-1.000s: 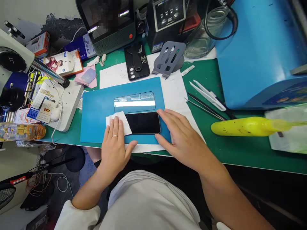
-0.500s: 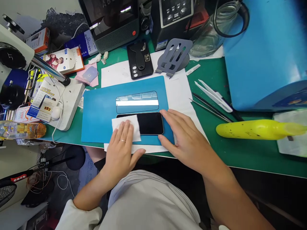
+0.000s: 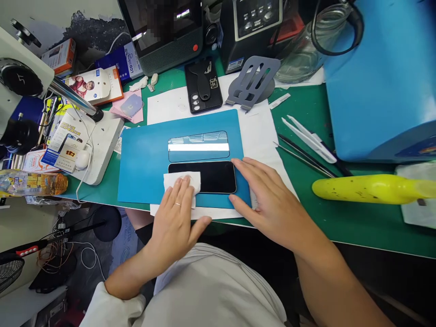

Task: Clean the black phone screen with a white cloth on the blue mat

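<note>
2 bare hands are at the dark-screened phone (image 3: 218,177), which we find lying flat, screen up, on the near right part of a blue mat (image 3: 143,159). Our left hand (image 3: 175,225) lays its fingertips flat on a white wipe (image 3: 170,180), which covers the phone's near left part and spreads past its near edge; this grip is loose and flat, the thumb apart from the fingers and clamped on nothing, and we spot 1 ring (image 3: 177,204) on a finger. Our right hand (image 3: 272,206) is at the phone's right end, index finger at the far corner and thumb at the near corner, the 2 well apart; we cannot tell whether this grip squeezes the phone or only rests against it. Just to the far side of the phone, on the same mat, we have a clear panel (image 3: 199,146) with a thin black border. White paper (image 3: 259,131) shows beneath the mat, on the green desk (image 3: 303,104). Farther off we see a black phone case (image 3: 195,84) and, to its right, a grey slotted stand (image 3: 254,81). On the right we make out a yellow bottle (image 3: 357,188).
</note>
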A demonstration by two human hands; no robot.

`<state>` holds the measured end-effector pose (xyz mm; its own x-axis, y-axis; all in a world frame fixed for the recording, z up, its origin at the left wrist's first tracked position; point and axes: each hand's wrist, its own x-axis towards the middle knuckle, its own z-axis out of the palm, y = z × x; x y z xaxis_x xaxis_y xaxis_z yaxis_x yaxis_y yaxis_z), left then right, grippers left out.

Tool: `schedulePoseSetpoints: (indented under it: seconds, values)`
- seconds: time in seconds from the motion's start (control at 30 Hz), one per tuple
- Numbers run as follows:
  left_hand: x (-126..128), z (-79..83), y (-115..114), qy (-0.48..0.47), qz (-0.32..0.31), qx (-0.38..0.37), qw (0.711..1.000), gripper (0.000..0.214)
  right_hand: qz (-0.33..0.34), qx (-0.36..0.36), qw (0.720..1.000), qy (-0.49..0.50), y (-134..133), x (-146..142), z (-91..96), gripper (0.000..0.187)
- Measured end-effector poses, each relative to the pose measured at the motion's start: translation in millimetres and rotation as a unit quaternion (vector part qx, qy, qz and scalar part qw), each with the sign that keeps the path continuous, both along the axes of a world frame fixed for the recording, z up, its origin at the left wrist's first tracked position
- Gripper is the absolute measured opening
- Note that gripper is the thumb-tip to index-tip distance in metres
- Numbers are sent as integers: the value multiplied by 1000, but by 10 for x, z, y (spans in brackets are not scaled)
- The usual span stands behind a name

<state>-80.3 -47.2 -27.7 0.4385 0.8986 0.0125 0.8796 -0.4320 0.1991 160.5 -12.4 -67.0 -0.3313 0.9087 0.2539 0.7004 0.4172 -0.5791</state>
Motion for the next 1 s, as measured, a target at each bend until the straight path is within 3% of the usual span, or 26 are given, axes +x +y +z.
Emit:
schedulePoseSetpoints:
  seconds: [0.13, 0.37, 0.57, 0.8, 1.0]
  values:
    - [-123, -15, 103, 23, 31, 35, 999, 64, -1, -4, 1000, -4, -6, -7, 17, 71]
    - [-87, 22, -97, 57, 13, 58, 997, 81, 2, 1, 1000, -3, 1, -15, 25, 73]
    - [-60, 2, 133, 55, 28, 82, 995, 78, 4, -10, 1000, -8, -11, -7, 18, 75]
    - [-77, 52, -142, 56, 20, 56, 997, 84, 9, -6, 1000, -5, -6, -13, 24, 80]
    - [-79, 5, 169, 42, 22, 55, 997, 81, 8, 0, 1000, -12, -7, -22, 29, 80]
